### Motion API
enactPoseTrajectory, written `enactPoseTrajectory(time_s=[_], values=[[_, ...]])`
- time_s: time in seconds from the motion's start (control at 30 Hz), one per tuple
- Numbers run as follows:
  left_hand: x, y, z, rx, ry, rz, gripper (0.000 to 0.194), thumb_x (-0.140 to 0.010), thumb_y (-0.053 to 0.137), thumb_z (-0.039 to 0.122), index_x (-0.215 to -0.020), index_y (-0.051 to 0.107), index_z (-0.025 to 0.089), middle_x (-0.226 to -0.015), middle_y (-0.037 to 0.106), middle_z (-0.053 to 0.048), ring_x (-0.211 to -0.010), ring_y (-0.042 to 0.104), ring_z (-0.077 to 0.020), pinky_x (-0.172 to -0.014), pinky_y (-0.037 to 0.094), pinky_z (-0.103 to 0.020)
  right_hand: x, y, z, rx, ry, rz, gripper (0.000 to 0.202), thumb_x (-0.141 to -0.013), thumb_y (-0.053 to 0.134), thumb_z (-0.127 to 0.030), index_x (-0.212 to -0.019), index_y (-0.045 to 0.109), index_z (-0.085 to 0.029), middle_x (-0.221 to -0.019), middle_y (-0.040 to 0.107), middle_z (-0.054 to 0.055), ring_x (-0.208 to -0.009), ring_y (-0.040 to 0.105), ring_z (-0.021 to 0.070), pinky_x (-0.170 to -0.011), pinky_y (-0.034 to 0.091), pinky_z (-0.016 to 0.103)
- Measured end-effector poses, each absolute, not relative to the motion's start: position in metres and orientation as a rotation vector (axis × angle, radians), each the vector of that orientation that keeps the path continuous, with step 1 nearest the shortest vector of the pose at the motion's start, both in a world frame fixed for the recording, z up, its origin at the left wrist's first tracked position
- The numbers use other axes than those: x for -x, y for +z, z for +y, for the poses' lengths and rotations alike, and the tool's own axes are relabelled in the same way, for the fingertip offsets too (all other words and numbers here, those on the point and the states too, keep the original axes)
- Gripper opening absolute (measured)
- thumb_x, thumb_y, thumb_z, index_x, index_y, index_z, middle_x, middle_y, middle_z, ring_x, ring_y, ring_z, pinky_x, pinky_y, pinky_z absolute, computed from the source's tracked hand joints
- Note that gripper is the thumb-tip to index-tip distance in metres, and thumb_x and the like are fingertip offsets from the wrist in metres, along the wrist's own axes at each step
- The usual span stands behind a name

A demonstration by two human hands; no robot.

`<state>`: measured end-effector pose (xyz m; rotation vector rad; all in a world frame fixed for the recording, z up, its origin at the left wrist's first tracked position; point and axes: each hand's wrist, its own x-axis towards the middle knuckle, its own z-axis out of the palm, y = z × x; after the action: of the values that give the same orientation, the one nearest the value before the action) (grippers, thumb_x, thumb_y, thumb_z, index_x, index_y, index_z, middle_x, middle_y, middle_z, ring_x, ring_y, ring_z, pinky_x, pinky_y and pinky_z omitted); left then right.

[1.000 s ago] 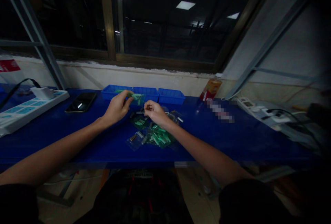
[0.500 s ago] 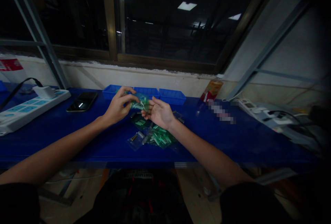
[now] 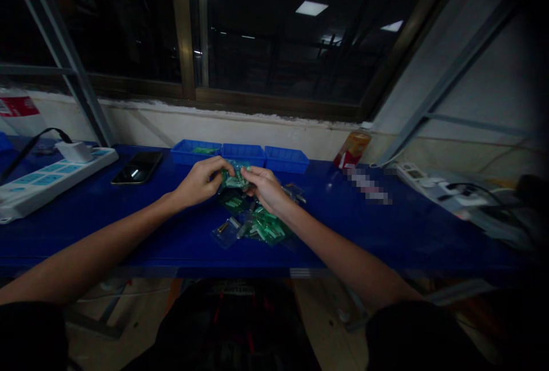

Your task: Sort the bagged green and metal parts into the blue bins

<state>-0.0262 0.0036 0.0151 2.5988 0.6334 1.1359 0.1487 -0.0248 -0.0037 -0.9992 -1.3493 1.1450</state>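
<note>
Between my hands, above the blue table, is a clear plastic bag (image 3: 234, 180) with small pale green pieces in it. My left hand (image 3: 203, 180) pinches the left side of this bag with curled fingers. On its right side my right hand (image 3: 262, 186) grips it between thumb and fingers. Below them lies a pile of small bags with green pieces (image 3: 268, 227). At the pile's left edge is a small clear bag (image 3: 226, 231) with brass-coloured and whitish parts inside.
Three blue bins (image 3: 243, 155) stand behind my hands, the left one holding green pieces. A phone (image 3: 137, 167) and power strip (image 3: 55, 179) lie left on the blue table (image 3: 141, 228). A bottle (image 3: 353, 150) stands back right, near another power strip (image 3: 424, 191).
My left hand has lowered, uncovering the left bin. My right hand's fingers have closed from an open, palm-up pose onto the bag, which sits slightly lower.
</note>
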Motion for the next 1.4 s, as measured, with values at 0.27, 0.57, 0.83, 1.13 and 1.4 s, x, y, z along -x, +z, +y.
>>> enactPoseTrajectory(time_s=[0.27,0.57,0.83,1.13,1.4], values=[[0.029,0.023,0.010,-1.932,1.451,0.741,0.027,-0.077,0.049,0.023,-0.104,0.046,0.018,-0.084,0.057,-0.001,-0.056,0.051,-0.0091,-0.054,0.040,-0.022,-0.144,-0.001,-0.027,1.052,0.926,-1.335,0.022,-0.071,0.058,-0.038,-0.067,0.050,-0.018,-0.059,0.045,-0.005,-0.049,0.045,0.0062,-0.041,0.031,0.018],[0.018,0.010,0.009,-1.859,1.060,0.769,0.018,-0.077,0.052,0.030,-0.087,0.051,0.015,-0.060,0.049,0.004,-0.048,0.048,-0.0082,-0.049,0.038,-0.021,-0.146,-0.012,-0.023,1.094,0.881,-1.422,0.013,-0.071,0.059,-0.030,-0.076,0.054,-0.019,-0.062,0.050,-0.005,-0.052,0.044,0.0075,-0.047,0.035,0.019],[0.016,0.006,0.011,-1.858,1.025,0.875,0.031,-0.082,0.045,0.044,-0.097,0.051,0.017,-0.057,0.049,0.005,-0.047,0.049,-0.0094,-0.047,0.039,-0.021,-0.146,-0.016,-0.020,1.066,0.851,-1.518,0.014,-0.070,0.057,-0.025,-0.083,0.058,-0.019,-0.073,0.053,-0.002,-0.065,0.050,0.0104,-0.051,0.040,0.020],[0.014,-0.009,0.019,-1.684,0.753,0.969,0.048,-0.080,0.038,0.059,-0.093,0.052,0.015,-0.062,0.061,-0.002,-0.047,0.052,-0.0114,-0.047,0.036,-0.022,-0.150,-0.013,-0.019,1.046,0.447,-1.644,0.020,-0.067,0.050,-0.009,-0.078,0.064,-0.018,-0.078,0.051,0.000,-0.076,0.051,0.0125,-0.070,0.043,0.027],[0.007,-0.015,0.017,-1.427,0.794,0.800,0.041,-0.071,0.061,0.027,-0.109,0.050,0.014,-0.062,0.053,0.004,-0.046,0.046,-0.0059,-0.045,0.031,-0.019,-0.158,-0.013,-0.014,1.085,0.299,-1.660,0.028,-0.064,0.043,-0.001,-0.062,0.066,-0.018,-0.085,0.044,0.002,-0.081,0.048,0.0126,-0.069,0.042,0.026]])
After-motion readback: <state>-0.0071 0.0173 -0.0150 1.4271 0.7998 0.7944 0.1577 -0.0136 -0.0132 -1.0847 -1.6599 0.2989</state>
